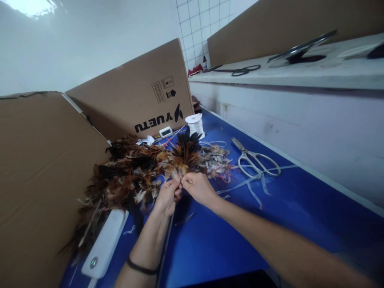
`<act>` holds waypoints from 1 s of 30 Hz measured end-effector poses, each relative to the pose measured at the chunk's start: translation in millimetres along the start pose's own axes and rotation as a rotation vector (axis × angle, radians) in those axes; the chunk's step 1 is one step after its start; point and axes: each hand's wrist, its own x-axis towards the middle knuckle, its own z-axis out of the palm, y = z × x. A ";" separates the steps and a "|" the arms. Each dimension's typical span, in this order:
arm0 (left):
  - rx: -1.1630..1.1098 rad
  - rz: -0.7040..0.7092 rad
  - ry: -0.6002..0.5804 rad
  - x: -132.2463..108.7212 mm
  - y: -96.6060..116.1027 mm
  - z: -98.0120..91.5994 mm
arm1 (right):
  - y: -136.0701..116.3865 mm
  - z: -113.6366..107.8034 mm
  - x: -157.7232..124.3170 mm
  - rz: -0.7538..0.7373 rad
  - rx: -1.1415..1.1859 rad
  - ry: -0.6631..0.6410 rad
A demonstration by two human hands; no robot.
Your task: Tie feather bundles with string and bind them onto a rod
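A fanned bunch of brown and black feathers (187, 151) points away from me, its pale, fluffy base at my fingertips. My left hand (168, 197) is closed in a pinch on that base, where a bit of red shows. Right beside it, my right hand (198, 188) is also pinched shut, fingertips touching the left ones; what lies between them is too small to make out. Behind and to the left spreads a large heap of loose feathers (129, 176) in brown, black and white. Paler feather bunches with red ties (217, 162) lie to the right.
Silver scissors (255, 158) lie at right on the blue table (216, 248), with white ribbon (240, 184) around them. A ribbon spool (195, 125) and a small white device (166, 132) stand behind. A white power bank (105, 244) sits front left. Cardboard (126, 96) walls the back and left.
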 end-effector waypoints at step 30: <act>-0.240 -0.219 -0.099 -2.4 -10.7 -6.7 | -2.8 -26.4 10.2 -0.407 -0.383 0.126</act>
